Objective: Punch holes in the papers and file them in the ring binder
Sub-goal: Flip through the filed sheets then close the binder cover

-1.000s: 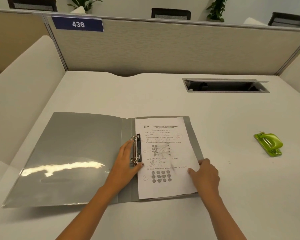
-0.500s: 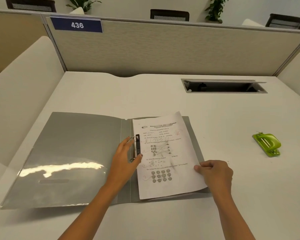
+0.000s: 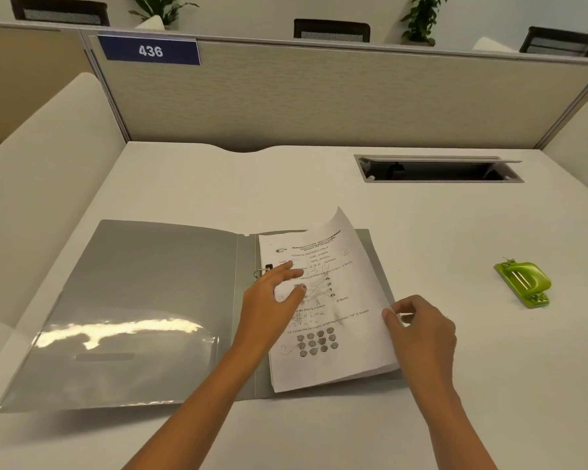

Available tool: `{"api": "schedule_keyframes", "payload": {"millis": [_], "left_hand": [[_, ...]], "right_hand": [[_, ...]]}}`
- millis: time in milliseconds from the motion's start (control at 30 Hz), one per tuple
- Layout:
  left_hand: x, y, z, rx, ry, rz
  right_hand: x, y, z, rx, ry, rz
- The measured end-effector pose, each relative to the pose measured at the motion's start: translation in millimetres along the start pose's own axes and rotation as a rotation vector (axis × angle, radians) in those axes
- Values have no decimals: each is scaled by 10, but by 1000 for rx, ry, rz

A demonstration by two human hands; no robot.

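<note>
A grey ring binder (image 3: 140,300) lies open on the white desk. Printed worksheet papers (image 3: 347,337) rest on its right half, their far right corner curled up off the cover. My left hand (image 3: 272,300) hovers with spread fingers over the papers' left edge, beside the metal ring (image 3: 259,273); part of the ring mechanism is hidden under it. My right hand (image 3: 418,330) pinches the papers' right edge and lifts it. A green hole punch (image 3: 523,283) sits apart on the desk at the right.
A recessed cable slot (image 3: 438,169) with a raised lid is set in the desk at the back right. A fabric partition (image 3: 319,96) with a blue 436 sign (image 3: 150,50) closes the far side. Cream side panels (image 3: 48,157) flank the desk.
My right hand has slid to the papers' right edge, pinched it and raised it, so the far corner curls up. My left hand has moved from the rings onto the papers' left side.
</note>
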State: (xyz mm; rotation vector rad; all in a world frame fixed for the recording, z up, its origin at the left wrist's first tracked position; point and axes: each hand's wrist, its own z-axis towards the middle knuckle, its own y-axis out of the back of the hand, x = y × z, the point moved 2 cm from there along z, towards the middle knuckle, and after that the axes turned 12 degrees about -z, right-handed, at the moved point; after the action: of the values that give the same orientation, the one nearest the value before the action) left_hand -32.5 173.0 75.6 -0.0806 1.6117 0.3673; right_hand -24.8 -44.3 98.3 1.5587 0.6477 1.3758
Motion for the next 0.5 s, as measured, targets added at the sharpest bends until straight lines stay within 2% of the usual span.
{"api": "schedule_keyframes", "payload": {"millis": [167,300,433,500], "left_hand": [[-149,106,33,42,203,-274],[-327,229,52,55,252,-486],[-550,430,73,41,283,-575],[-645,556,72,30,298,-524]], "right_hand": [[342,272,-87,70,23,267],[707,328,-259,176,110,484],[1078,205,-459,343,251,621],[1235,121,-549,407,339,611]]}}
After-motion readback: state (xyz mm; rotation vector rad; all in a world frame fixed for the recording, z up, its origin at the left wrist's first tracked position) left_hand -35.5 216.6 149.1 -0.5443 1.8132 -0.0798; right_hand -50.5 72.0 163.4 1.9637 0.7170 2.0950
